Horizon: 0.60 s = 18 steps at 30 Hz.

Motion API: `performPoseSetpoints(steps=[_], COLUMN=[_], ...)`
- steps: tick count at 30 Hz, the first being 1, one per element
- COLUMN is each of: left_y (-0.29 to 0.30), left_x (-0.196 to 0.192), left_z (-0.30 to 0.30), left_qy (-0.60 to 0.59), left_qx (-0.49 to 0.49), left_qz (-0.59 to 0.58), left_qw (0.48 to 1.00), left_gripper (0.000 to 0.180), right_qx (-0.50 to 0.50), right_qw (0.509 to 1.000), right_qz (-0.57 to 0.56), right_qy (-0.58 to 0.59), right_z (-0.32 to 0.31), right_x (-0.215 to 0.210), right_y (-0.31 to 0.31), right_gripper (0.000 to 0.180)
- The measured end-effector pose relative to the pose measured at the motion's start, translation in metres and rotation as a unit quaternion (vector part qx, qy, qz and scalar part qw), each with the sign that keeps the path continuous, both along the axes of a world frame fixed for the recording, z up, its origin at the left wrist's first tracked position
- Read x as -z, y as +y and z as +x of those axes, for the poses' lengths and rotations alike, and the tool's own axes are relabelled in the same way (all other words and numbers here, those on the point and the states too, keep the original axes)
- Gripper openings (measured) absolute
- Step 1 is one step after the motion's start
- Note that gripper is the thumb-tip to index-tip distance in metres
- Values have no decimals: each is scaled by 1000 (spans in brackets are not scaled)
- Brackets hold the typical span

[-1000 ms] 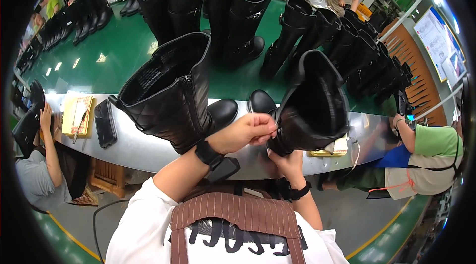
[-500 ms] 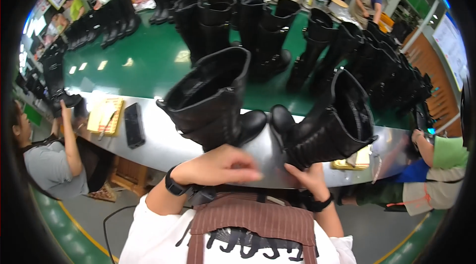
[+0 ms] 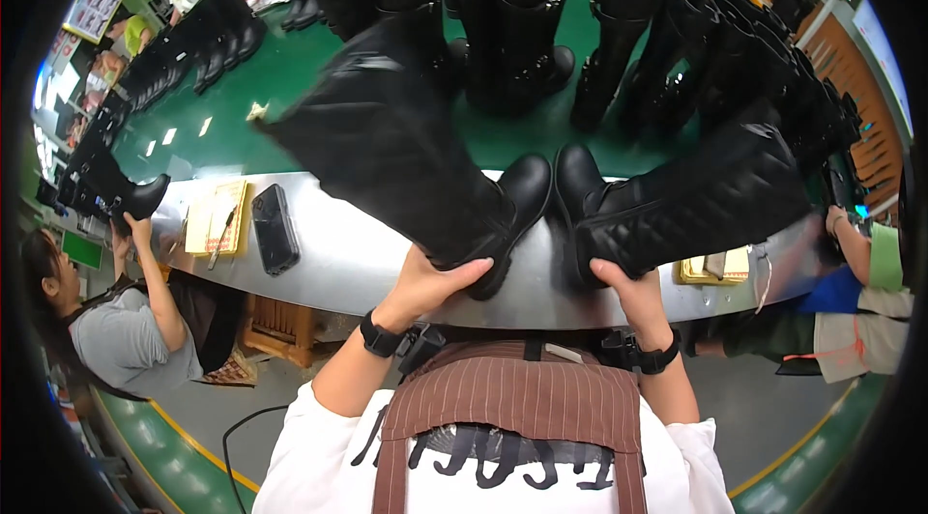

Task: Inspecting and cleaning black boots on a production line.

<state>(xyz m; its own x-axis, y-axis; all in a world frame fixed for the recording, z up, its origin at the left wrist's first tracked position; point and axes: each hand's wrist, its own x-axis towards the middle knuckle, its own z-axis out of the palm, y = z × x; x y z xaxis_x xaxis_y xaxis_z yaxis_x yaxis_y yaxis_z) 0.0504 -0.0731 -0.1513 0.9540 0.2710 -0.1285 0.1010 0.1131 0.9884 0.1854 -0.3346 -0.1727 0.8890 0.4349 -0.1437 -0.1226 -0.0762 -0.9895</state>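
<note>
I hold a pair of tall black boots over the near metal edge of the table. My left hand (image 3: 427, 286) is closed round the heel of the left boot (image 3: 401, 152), thumb along the sole's edge. Its shaft leans up and to the left and is slightly blurred. My right hand (image 3: 636, 296) grips the heel of the right boot (image 3: 691, 195), whose quilted shaft leans far to the right. The rounded toes are side by side in the middle, pointing away from me. Most of my fingers are hidden behind the boots.
A dark phone (image 3: 275, 230) and a yellow pad (image 3: 216, 217) with a tool on it lie at left. Another yellow pad (image 3: 715, 266) lies at right. Many black boots (image 3: 522, 31) stand across the green table (image 3: 242, 128). Co-workers sit on both sides, one holding a boot (image 3: 111, 183).
My left hand has moved from in front of the left boot to grip its heel. Both boots have tipped, shafts outward, openings turned away. The left co-worker's boot has tilted too.
</note>
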Motion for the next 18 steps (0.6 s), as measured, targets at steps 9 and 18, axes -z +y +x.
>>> performPoseSetpoints(steps=[9,18], left_y=[-27,-40], left_x=[-7,-11], left_z=[16,13], left_qy=[-94,-105], left_qx=[-34,-16], left_qz=[-337,-397], left_qw=[936,911], left_gripper=[53,42], right_qx=[-55,-71], right_qw=[932,937], right_qz=[329,308], right_qy=[139,145], right_z=[-20,-27], right_x=[-15,-24], right_y=[22,30], right_gripper=[48,51])
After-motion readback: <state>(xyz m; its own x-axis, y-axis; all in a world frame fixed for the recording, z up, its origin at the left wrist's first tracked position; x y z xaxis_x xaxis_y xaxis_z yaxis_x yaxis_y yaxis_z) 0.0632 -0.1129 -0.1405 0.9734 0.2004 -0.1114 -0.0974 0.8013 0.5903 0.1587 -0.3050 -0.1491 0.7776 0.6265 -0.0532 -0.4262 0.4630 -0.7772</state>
